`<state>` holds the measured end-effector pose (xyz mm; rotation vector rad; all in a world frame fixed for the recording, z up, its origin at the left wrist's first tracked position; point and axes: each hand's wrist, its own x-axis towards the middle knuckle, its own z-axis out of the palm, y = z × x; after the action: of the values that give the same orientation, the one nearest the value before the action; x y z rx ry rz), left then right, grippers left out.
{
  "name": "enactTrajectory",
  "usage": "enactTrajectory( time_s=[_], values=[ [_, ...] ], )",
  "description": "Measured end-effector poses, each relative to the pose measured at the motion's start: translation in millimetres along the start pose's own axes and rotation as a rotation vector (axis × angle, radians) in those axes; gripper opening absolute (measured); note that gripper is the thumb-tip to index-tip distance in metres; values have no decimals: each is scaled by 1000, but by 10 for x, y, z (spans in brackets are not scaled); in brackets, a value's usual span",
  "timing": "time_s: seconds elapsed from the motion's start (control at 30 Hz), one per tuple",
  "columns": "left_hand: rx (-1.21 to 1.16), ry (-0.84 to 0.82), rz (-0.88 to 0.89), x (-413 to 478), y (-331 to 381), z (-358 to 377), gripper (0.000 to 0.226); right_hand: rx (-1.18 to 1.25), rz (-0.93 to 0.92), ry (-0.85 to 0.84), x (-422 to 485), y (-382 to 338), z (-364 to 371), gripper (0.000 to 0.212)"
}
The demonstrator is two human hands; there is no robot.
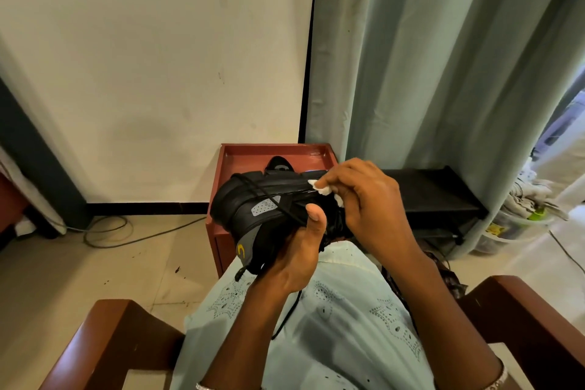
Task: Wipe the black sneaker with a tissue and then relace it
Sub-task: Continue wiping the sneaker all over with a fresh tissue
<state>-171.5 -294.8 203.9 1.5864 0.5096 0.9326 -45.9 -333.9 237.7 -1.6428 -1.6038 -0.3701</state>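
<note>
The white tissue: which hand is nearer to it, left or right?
Right. The right hand pinches the tissue against the black sneaker; the left hand grips the sneaker lower down, its thumb apart from the tissue.

Black sneaker (253, 203), white tissue (319, 187), reddish-brown tray (275, 152), grey-green curtain (427, 57)

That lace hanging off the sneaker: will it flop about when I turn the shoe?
Probably floppy: the lace dangles limp below the left hand. It likely snags too, since a strand lies loose across the sneaker. Thin, so probably light and apt to swing.
</note>
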Motion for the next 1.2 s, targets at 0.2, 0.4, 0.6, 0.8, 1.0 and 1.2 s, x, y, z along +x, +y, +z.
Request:
enactTrajectory(
  time_s=[0.2,0.4,0.6,0.8,1.0,1.2],
  values=[
    [52,-115,-28,-18,-90,5,105,134,-95,-115,139,-241,111,16],
    [92,-26,-65,-4,-23,-63,82,-77,33,52,7,181,105,23],
    [151,-56,-122,-10,-7,-37,77,-89,156,68,0,156,152,28],
    [290,-170,-165,-27,-2,-85,84,142,43,-25,136,-253,214,20],
    [265,-85,-180,-17,54,-114,79,-40,92,32,58,146,171,27],
    [300,-98,-215,-25,85,-101,88,-36,223,58,19,224,185,27]
  ],
)
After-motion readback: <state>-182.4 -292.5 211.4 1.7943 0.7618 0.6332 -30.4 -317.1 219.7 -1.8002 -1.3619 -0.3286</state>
